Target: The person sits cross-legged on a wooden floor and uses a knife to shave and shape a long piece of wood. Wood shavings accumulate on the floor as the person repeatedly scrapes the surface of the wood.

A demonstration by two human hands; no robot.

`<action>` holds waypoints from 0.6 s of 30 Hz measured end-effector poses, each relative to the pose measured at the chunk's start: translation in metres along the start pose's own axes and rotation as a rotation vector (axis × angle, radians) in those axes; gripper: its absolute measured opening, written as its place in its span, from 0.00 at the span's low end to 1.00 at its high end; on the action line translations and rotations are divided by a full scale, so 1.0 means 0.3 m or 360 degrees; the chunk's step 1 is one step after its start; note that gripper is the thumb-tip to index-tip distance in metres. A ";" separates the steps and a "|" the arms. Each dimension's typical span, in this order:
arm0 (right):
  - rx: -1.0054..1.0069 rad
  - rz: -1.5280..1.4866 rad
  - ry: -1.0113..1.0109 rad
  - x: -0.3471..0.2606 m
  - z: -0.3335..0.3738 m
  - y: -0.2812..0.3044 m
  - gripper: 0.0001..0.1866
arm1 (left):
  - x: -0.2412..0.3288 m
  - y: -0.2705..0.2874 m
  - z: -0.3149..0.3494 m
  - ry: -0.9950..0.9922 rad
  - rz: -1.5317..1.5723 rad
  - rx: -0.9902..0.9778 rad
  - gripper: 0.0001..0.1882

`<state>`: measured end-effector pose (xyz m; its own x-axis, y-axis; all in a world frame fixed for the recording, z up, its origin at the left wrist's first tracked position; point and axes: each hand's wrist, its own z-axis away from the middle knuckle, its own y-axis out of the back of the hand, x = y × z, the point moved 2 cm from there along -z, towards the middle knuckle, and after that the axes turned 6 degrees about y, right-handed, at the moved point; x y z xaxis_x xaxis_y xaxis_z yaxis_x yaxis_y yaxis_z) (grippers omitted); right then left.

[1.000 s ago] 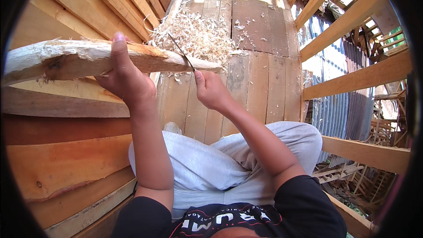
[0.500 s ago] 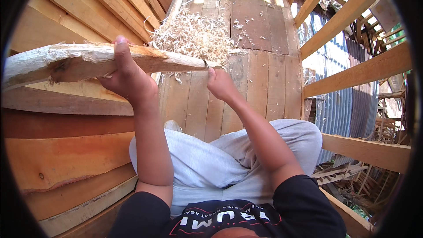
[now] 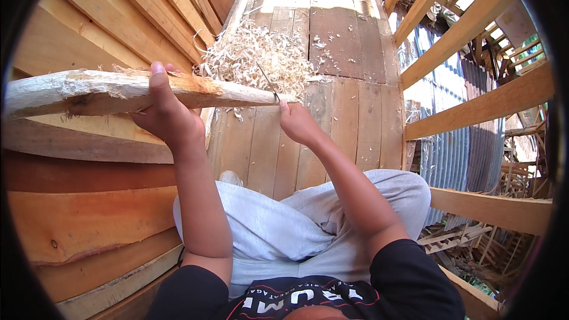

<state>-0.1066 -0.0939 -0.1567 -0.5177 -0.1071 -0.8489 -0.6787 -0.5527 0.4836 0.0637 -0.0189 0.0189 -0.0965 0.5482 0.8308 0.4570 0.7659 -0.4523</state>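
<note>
A long, pale, roughly hewn wooden branch (image 3: 106, 89) lies across my view, thick at the left and tapering to a narrow tip at the right. My left hand (image 3: 169, 106) is wrapped around its middle from below, thumb on the near side. Over the tapered end sits the thin dark blade of a knife (image 3: 268, 80), which points away and slightly left. The knife's handle is hidden inside my right hand (image 3: 299, 123), closed just beside the branch's tip. Bark and torn fibres show along the branch's upper side.
Curled wood shavings (image 3: 261, 53) are heaped on the plank floor (image 3: 338, 124) beyond my hands. Leaning boards (image 3: 106, 225) fill the left side. A wooden railing (image 3: 480, 104) runs along the right, with corrugated metal sheets (image 3: 447, 160) behind it. My crossed legs (image 3: 278, 213) are below.
The branch's tip and my right hand have dropped slightly toward me. More of the knife blade now shows, angled away over the shavings. Both hands keep their hold.
</note>
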 end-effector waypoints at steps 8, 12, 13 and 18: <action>0.0148 0.0081 0.0180 -0.034 0.018 -0.014 0.26 | 0.022 0.004 0.008 0.0009 -0.0033 -0.0068 0.13; -0.0005 0.0012 0.0009 0.023 -0.016 -0.002 0.26 | 0.015 -0.012 0.011 0.0071 -0.0006 -0.0020 0.14; -0.0051 0.0006 -0.0023 0.006 0.000 0.005 0.26 | 0.015 -0.011 0.018 0.0092 0.0021 0.0006 0.14; 0.0009 0.0110 0.0206 -0.199 0.094 0.010 0.27 | 0.027 0.032 0.000 0.0096 -0.0038 -0.0061 0.17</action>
<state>-0.0924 -0.0659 -0.0985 -0.4920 -0.2510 -0.8336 -0.6466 -0.5358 0.5430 0.0673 -0.0071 0.0212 -0.0545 0.5077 0.8598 0.4890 0.7643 -0.4203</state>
